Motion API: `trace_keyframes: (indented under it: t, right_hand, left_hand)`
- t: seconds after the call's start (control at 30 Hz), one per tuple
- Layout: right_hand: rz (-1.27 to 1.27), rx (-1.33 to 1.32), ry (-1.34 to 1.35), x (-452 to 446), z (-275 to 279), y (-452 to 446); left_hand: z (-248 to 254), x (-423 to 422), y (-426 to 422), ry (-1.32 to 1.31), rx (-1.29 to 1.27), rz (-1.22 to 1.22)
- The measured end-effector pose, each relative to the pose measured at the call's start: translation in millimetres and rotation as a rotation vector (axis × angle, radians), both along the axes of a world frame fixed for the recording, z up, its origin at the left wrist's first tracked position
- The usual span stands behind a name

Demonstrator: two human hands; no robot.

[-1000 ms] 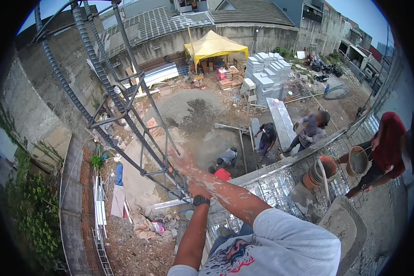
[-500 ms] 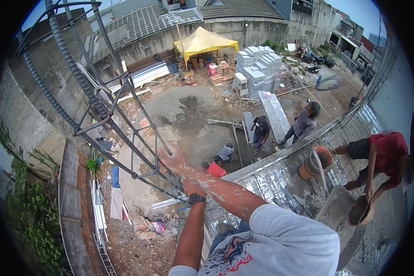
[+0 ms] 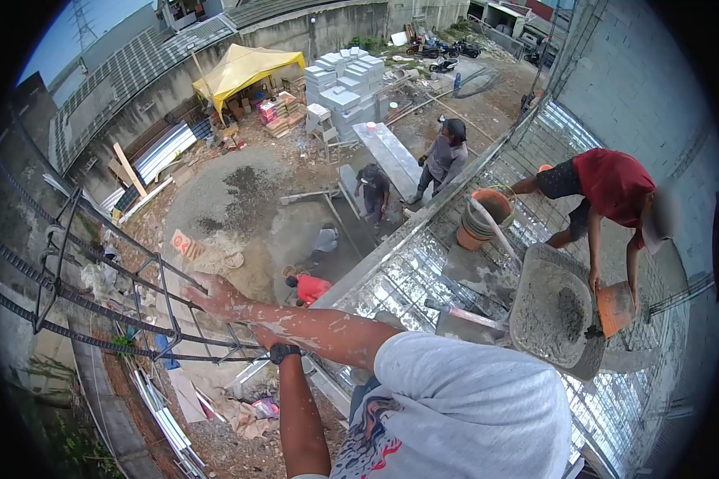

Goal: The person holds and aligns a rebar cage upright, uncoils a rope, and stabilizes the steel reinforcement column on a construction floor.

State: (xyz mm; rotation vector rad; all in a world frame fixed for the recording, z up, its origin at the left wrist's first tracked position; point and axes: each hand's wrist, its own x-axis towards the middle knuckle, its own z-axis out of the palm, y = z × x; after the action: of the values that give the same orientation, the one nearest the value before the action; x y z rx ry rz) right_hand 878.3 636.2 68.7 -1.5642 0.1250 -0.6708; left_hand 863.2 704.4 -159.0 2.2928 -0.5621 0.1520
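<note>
In the head view, my right arm reaches across to the left, its forearm spotted with grey splashes. My right hand (image 3: 217,295) is closed round a bar of the rebar column cage (image 3: 108,259), whose ribbed rods and square ties lean out at the left. My left hand (image 3: 265,334), with a dark watch on the wrist, is beside the lower part of the cage. The right forearm covers much of it, so its fingers are hidden.
At right, a co-worker in red tips an orange bucket (image 3: 617,309) at a trough of wet mortar (image 3: 555,311). A larger bucket (image 3: 483,217) stands on the rebar mesh (image 3: 399,275). Below the edge are several people, a gravel pile (image 3: 224,188), stacked blocks (image 3: 343,88) and a yellow tent (image 3: 248,72).
My view has swung to the right, so the cage and my hands appear further left. The co-worker's bucket has moved to the trough's edge and is tilted. My right hand remains on the cage.
</note>
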Motion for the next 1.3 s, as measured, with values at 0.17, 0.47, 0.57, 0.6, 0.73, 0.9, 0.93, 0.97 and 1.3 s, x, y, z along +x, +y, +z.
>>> trace_keyframes:
  t: [0.17, 0.47, 0.57, 0.6, 0.73, 0.9, 0.93, 0.97, 1.3]
  right_hand:
    - [0.002, -0.015, 0.049, 3.8, -4.0, -0.6]
    - [-0.007, -0.022, 0.086, 10.2, -6.8, -0.3]
    - [-0.013, -0.029, 0.085, 9.6, -6.4, -1.4]
    - [-0.015, -0.032, 0.082, 9.3, -6.1, -1.3]
    - [-0.019, -0.03, 0.069, 8.4, -4.5, -1.5]
    - [-0.009, -0.068, 0.11, 4.3, 0.5, -2.8]
    - [-0.014, -0.067, 0.096, 5.0, 0.3, -3.6]
    - [-0.02, -0.066, 0.083, 5.7, -0.3, -2.7]
    - [-0.016, -0.048, 0.04, 5.9, -3.5, -1.5]
  left_hand:
    - [-7.8, 3.7, 0.1, -0.019, 0.203, -0.015]
    - [-34.9, 10.9, 4.4, 0.122, 0.003, -0.034]
    - [-1.1, -0.5, -0.9, 0.125, 0.083, 0.003]
    - [3.5, -2.8, -1.5, 0.121, 0.123, 0.027]
    - [-3.3, 0.6, -2.7, -0.024, 0.253, -0.028]
    - [10.8, -8.3, -5.0, -0.024, 0.293, 0.005]
    - [6.3, -6.3, -5.5, -0.012, 0.277, 0.004]
    - [3.0, -4.4, -5.5, 0.003, 0.266, -0.005]
    - [-44.8, 11.4, 2.4, 0.171, -0.06, -0.067]
